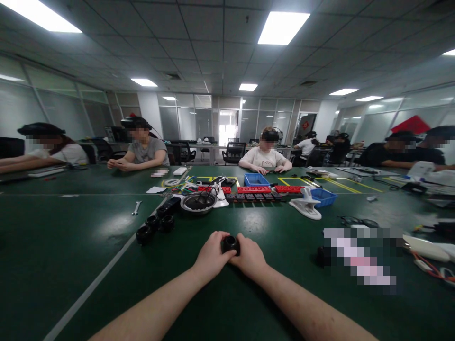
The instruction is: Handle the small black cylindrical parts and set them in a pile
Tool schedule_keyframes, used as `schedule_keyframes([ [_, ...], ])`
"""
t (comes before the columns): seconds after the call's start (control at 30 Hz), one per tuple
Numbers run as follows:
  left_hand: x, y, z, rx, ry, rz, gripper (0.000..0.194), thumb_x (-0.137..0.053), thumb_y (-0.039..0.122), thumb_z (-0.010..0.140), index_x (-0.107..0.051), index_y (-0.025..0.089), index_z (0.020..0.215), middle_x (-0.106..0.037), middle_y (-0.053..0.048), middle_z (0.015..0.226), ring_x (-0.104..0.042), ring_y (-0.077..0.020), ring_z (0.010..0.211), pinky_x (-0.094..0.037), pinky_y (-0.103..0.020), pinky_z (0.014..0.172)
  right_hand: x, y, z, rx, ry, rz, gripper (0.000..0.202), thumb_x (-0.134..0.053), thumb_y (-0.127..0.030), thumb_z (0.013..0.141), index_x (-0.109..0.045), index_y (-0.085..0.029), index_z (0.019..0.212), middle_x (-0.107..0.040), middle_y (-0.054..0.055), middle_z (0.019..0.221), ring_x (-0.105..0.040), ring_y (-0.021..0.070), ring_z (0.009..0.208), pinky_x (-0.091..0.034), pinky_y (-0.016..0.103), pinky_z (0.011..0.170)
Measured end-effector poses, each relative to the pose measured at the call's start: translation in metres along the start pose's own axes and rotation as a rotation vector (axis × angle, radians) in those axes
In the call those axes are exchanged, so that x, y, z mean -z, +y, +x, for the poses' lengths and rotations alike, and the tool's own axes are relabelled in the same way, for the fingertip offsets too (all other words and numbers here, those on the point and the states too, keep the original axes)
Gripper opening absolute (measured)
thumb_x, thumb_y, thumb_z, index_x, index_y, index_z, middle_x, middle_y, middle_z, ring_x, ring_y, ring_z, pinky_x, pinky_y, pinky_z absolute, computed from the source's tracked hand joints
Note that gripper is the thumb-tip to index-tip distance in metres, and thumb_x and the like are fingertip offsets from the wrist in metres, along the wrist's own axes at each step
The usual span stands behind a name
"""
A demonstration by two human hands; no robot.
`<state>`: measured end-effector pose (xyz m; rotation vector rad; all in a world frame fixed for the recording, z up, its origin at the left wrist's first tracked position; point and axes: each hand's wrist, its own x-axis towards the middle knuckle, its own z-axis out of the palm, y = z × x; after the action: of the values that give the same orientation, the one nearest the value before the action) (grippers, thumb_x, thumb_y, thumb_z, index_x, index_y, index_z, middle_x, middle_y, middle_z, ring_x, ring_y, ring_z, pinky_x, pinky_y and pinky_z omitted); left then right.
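Note:
A small round black part with an opening in its top stands upright between my hands on the green table. My left hand is wrapped round its left side, thumb across the front. From the right, my right hand closes on the same part. Several similar black round parts stand in a group to the left, beside a grey line on the table.
Farther back are a metal bowl, a wrench, red strips, blue trays and a white clamp stand. Cables and glasses lie at the right. Other people sit around the table.

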<state>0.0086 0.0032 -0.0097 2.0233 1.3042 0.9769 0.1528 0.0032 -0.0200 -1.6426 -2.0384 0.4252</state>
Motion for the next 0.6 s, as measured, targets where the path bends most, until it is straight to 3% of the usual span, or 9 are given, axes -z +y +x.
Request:
schedule_keyframes([
  [0.17,0.004,-0.002,0.003,-0.041,-0.068,-0.021,0.034,-0.062,0.017,0.068,-0.053,0.018,0.101,-0.051,-0.003,0.095,-0.052,-0.0150,0.070,-0.042,-0.025,0.061,0.011,0.004,0.002,0.129,-0.086,0.079,0.045,-0.067,-0.032,0.063,-0.050,-0.018,0.102,-0.060,0.006,0.092,-0.054,0.0226,0.085,-0.038,0.031,0.071],
  [0.37,0.010,-0.001,0.002,-0.078,-0.161,-0.059,0.037,-0.061,0.018,0.069,-0.052,0.018,0.106,-0.050,-0.001,0.093,-0.049,-0.0113,0.063,-0.041,-0.022,0.058,0.028,0.020,0.009,0.224,-0.303,0.216,0.016,-0.063,-0.023,0.070,-0.059,-0.015,0.084,-0.060,-0.002,0.075,-0.055,0.0130,0.069,-0.041,0.021,0.060],
  [0.47,0.012,0.002,0.000,-0.084,-0.179,-0.069,0.037,-0.063,0.020,0.069,-0.053,0.018,0.105,-0.050,-0.001,0.092,-0.049,-0.0116,0.064,-0.041,-0.022,0.059,0.027,0.021,0.009,0.196,-0.294,0.215,0.019,-0.065,-0.023,0.068,-0.057,-0.014,0.082,-0.058,-0.003,0.071,-0.053,0.0114,0.065,-0.040,0.020,0.056],
  [0.6,0.009,0.004,-0.002,-0.058,-0.141,-0.059,0.036,-0.065,0.020,0.066,-0.054,0.018,0.101,-0.051,-0.001,0.091,-0.049,-0.0129,0.065,-0.041,-0.024,0.059,0.018,0.017,0.007,0.130,-0.186,0.134,0.029,-0.071,-0.033,0.060,-0.053,-0.015,0.074,-0.054,-0.003,0.065,-0.048,0.0117,0.059,-0.033,0.021,0.049],
])
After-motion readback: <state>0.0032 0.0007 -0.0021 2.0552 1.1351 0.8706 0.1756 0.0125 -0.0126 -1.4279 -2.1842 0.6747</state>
